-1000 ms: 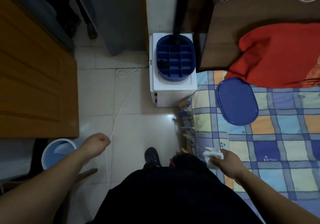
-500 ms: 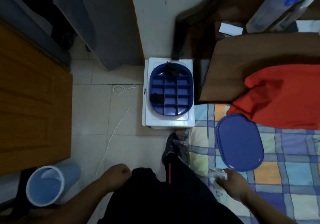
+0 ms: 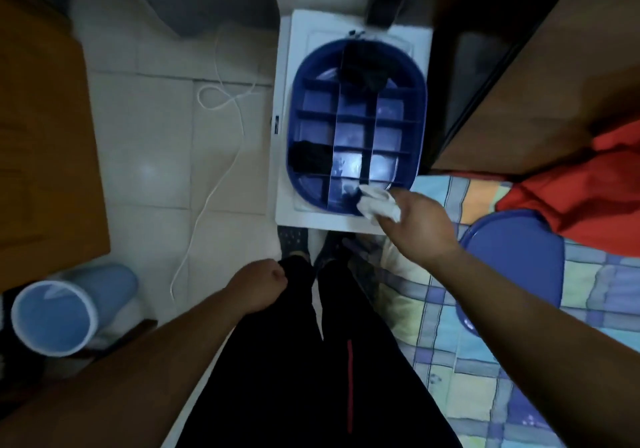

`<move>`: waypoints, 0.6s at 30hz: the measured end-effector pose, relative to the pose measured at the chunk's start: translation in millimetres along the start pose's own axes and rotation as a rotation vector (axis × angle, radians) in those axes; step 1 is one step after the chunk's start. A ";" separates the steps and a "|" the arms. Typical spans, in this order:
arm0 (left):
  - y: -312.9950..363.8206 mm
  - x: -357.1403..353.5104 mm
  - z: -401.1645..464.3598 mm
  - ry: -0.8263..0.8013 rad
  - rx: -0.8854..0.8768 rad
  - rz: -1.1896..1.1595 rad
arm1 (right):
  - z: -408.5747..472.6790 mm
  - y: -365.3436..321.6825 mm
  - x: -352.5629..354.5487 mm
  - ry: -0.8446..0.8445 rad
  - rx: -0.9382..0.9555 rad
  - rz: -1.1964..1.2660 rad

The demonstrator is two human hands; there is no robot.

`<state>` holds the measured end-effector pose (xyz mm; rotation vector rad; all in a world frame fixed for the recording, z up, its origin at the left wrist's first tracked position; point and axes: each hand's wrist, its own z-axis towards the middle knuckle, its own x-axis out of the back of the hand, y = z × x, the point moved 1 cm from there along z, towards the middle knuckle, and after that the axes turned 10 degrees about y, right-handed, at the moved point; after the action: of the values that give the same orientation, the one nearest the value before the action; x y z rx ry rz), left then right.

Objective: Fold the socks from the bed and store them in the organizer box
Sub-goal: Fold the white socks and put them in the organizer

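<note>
The blue organizer box (image 3: pixel 417 101) with a grid of compartments sits on a white stand (image 3: pixel 294 212). A black sock (image 3: pixel 362 66) lies in a far compartment and another black sock (image 3: pixel 310 157) in a left one. My right hand (image 3: pixel 420 226) grips a folded white sock (image 3: pixel 375 203) over the box's near right rim. My left hand (image 3: pixel 258 283) is curled into a loose fist by my thigh and holds nothing.
The box's blue lid (image 3: pixel 512 267) lies on the checked bedsheet (image 3: pixel 485 371) at the right, beside a red cloth (image 3: pixel 581 198). A light blue bin (image 3: pixel 59 312) stands at lower left, a white cord (image 3: pixel 221 156) trails over the tiled floor, and a wooden door (image 3: pixel 41 142) is left.
I have stepped up to the stand. My right hand carried the white sock from the bed up to the box's near rim. My left hand stayed curled near my thigh.
</note>
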<state>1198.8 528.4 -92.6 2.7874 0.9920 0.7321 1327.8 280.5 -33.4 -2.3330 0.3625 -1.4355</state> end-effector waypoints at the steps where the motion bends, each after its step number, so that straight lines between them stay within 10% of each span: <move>1: 2.7 -1.4 9.7 0.005 0.014 -0.028 | 8.9 -5.5 -9.3 0.026 0.055 0.012; 8: 46.4 42.4 72.0 0.535 0.001 -0.565 | 46.3 -6.9 -64.2 0.010 0.155 -0.138; 18: 88.4 76.1 141.2 0.659 -0.229 -0.681 | 56.7 -5.6 -78.1 0.106 0.298 -0.292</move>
<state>1366.8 516.0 -164.5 1.8127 1.6816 1.5271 1343.8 327.4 -116.4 -2.1355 -0.1652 -1.6222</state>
